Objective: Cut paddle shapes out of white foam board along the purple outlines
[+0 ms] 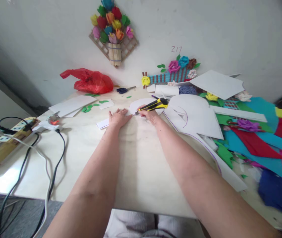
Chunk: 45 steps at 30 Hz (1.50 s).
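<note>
My right hand grips a yellow and black utility knife, its blade end pointing left and down. Under the knife lies a small white board piece with a rounded outline, partly covered by my right hand. My left hand rests flat on the table, fingers spread, just left of the blade. A white strip with a purple line sticks out beneath it. Right of my right hand is a larger white cut-out with purple marker lines along its edges.
At the left are a power strip and loose cables. Behind stand a red plastic bag, scissors and white sheets. Coloured felt or paper sheets pile up at the right. Green leaf pieces lie left of my left hand.
</note>
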Motion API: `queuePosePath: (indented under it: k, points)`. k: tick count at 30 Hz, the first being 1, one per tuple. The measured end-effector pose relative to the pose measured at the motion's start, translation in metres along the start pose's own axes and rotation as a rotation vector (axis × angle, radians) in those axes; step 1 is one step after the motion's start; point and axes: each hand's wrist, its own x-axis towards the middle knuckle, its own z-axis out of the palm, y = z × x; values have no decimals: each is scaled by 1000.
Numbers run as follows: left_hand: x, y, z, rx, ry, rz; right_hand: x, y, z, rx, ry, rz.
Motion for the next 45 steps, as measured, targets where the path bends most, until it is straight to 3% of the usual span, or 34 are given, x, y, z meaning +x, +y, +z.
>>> queuePosePath:
  k: [45]
  points:
    - [-1,2,-2,-15,2,-3,2,3,1,-84,-74,37]
